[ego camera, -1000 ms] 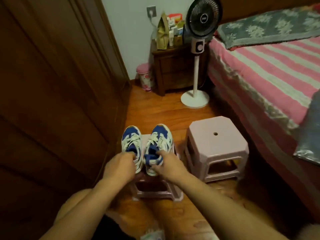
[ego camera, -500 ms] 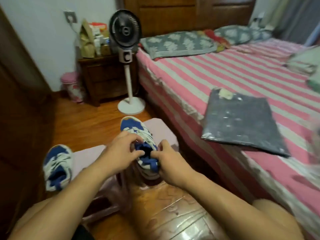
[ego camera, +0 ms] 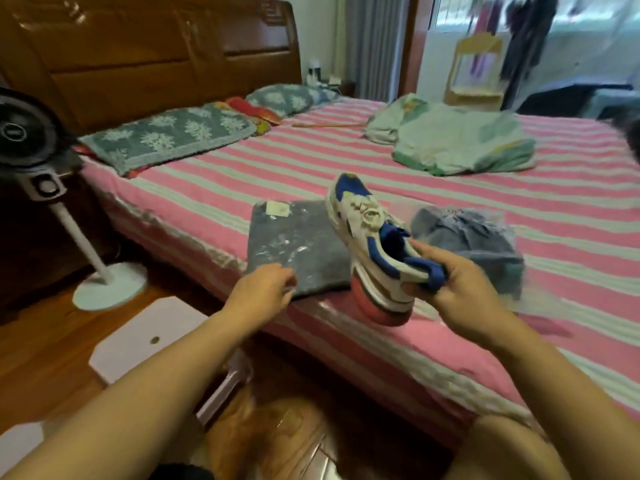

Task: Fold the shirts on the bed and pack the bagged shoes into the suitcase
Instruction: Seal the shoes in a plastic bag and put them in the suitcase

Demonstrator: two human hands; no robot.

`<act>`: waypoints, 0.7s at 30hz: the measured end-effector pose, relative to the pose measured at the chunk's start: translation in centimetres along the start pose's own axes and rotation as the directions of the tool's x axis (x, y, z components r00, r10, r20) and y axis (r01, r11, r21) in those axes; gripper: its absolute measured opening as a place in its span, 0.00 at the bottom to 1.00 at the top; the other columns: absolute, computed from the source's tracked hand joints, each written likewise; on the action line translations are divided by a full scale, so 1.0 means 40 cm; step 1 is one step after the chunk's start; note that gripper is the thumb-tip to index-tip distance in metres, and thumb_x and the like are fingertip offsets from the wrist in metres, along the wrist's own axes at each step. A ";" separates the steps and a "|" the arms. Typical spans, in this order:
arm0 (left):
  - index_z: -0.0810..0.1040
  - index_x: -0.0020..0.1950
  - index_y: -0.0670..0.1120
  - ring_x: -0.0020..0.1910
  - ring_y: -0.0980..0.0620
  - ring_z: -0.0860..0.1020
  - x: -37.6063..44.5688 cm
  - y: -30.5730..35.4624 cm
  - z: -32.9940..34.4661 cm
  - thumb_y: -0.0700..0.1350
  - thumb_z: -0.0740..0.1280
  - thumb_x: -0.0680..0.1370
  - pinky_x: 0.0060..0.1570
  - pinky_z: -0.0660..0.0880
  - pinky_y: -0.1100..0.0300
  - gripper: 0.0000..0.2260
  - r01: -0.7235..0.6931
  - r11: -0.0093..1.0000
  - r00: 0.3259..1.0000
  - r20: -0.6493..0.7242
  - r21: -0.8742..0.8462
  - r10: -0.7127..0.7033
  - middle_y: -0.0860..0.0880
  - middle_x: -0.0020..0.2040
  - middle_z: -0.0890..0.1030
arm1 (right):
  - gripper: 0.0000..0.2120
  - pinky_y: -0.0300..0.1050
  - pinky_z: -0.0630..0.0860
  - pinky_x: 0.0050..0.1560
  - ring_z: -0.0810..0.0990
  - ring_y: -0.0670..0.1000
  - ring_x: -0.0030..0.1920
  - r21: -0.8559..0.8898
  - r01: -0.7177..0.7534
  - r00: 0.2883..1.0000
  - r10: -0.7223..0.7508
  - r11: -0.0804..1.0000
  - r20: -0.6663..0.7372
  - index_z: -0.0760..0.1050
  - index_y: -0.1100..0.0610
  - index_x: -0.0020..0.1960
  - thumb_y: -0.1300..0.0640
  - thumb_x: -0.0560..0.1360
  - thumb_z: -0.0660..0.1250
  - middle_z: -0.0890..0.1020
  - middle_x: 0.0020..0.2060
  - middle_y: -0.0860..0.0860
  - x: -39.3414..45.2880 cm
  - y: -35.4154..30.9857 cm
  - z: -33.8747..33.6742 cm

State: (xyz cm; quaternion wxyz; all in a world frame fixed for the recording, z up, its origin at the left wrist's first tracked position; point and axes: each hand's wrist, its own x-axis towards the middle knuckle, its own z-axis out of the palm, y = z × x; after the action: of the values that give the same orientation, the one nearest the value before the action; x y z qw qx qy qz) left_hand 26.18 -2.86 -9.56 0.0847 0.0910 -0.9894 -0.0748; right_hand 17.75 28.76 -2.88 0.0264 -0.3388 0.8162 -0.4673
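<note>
My right hand (ego camera: 457,289) grips the heel of a white and blue sneaker (ego camera: 370,244) with a pink sole, held tilted above the near edge of the bed (ego camera: 346,161). My left hand (ego camera: 261,292) touches the near corner of a flat grey bagged garment (ego camera: 294,244) lying on the bed, its fingers loosely curled at the bag's edge. A second bagged bluish garment (ego camera: 474,237) lies crumpled just right of the shoe. The suitcase is not in view.
A pale green heap of cloth (ego camera: 450,140) lies farther back on the striped bed, with pillows (ego camera: 166,136) by the headboard. A standing fan (ego camera: 52,188) is at the left, and a pink stool (ego camera: 145,334) is on the wooden floor below my left arm.
The view swung right from the stools to the bed. My right hand lifted one sneaker over the bed edge; my left hand let go of it and reached to the grey bag.
</note>
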 end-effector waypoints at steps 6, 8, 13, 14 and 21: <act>0.75 0.66 0.52 0.61 0.44 0.77 0.125 -0.021 0.117 0.54 0.71 0.77 0.54 0.76 0.50 0.18 -0.117 0.982 0.980 0.178 0.150 0.090 0.49 0.62 0.76 | 0.20 0.33 0.76 0.46 0.82 0.38 0.49 0.105 -0.064 0.998 0.066 0.992 -0.020 0.80 0.45 0.53 0.68 0.72 0.75 0.84 0.47 0.37 0.039 0.009 -0.051; 0.75 0.60 0.53 0.57 0.44 0.78 0.141 -0.035 0.133 0.52 0.70 0.77 0.49 0.75 0.50 0.13 -0.158 0.975 0.965 0.235 0.158 0.118 0.50 0.58 0.76 | 0.19 0.29 0.74 0.44 0.82 0.37 0.46 0.150 -0.073 0.997 0.074 0.986 0.001 0.80 0.47 0.51 0.70 0.71 0.75 0.84 0.45 0.37 0.043 0.008 -0.048; 0.78 0.51 0.50 0.50 0.43 0.80 0.179 -0.042 0.136 0.47 0.64 0.79 0.45 0.77 0.50 0.05 -0.174 0.978 0.952 0.275 0.113 0.137 0.48 0.51 0.79 | 0.20 0.37 0.76 0.51 0.81 0.44 0.55 0.120 -0.096 0.993 0.087 0.988 0.077 0.81 0.41 0.46 0.68 0.71 0.76 0.84 0.56 0.44 0.045 0.001 -0.040; 0.79 0.50 0.48 0.49 0.42 0.80 0.187 -0.038 0.133 0.46 0.63 0.79 0.45 0.77 0.50 0.06 -0.159 0.983 0.957 0.258 0.091 0.131 0.46 0.49 0.79 | 0.22 0.36 0.76 0.52 0.81 0.41 0.55 0.109 -0.098 0.991 0.087 0.989 0.101 0.81 0.39 0.47 0.67 0.71 0.76 0.84 0.56 0.42 0.041 -0.001 -0.041; 0.78 0.34 0.44 0.33 0.47 0.75 0.292 -0.036 0.013 0.44 0.67 0.80 0.38 0.72 0.55 0.14 0.156 0.948 0.986 0.099 -0.276 -0.134 0.45 0.34 0.80 | 0.21 0.40 0.77 0.46 0.82 0.43 0.50 0.061 -0.122 0.965 0.104 0.991 0.242 0.81 0.42 0.51 0.69 0.73 0.73 0.84 0.47 0.41 -0.003 -0.062 -0.058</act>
State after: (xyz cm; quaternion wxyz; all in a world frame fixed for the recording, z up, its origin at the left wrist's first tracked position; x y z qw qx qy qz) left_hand 14.99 -6.47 -8.51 0.0520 0.1474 -0.9618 -0.2248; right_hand 18.33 29.72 0.32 0.1633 -0.3442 0.8069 -0.4515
